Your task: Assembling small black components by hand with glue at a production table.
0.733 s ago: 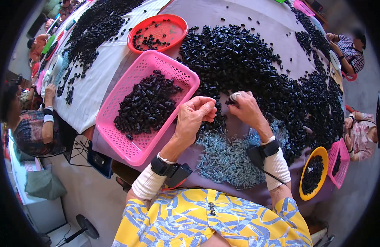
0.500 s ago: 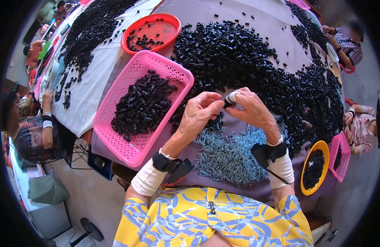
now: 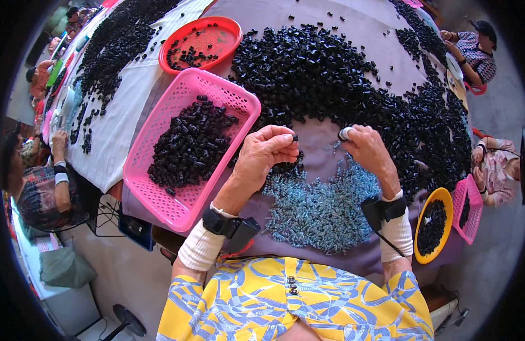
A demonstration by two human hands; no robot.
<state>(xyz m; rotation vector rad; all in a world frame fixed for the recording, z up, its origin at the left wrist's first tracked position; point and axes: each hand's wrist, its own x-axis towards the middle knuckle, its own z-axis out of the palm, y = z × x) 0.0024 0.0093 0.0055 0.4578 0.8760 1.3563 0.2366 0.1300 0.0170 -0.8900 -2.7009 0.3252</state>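
Left hand [image 3: 265, 156]: thumb and forefinger pinching one small black piece [image 3: 295, 137], glossy, its exact form too small to tell; the other fingers curled beneath. Right hand [image 3: 368, 152]: well apart from the left, fingers curled in toward the thumb, a white band [image 3: 345, 133] wrapped about one fingertip; a dark spot shows there, but whether it is a gripped piece cannot be told. Both hands stand over the desk [image 3: 382, 51], spread with smooth lilac cloth, near its close edge. Below and between them, a low bed of pale blue coil springs [image 3: 325, 213], slender, ridged, tangled, with a wiry sheen. Beyond, a broad heap of black pieces [image 3: 313, 74], short, hard-looking, shiny, running down to the right. To the left of the left hand, one pink basket [image 3: 188, 199], rectangular with rounded corners, apparently plastic, walls pierced in a lattice, holding a mound of black parts [image 3: 191, 139]. Behind it, one round red tray [image 3: 217, 37], shallow and smooth, with a scatter of black bits. At right, one round yellow tray [image 3: 426, 258], dark pieces within, beside a smaller pink basket [image 3: 473, 219]. On the forearms, white ribbed knit cuffs [image 3: 201, 247] under black wrist straps [image 3: 220, 224].
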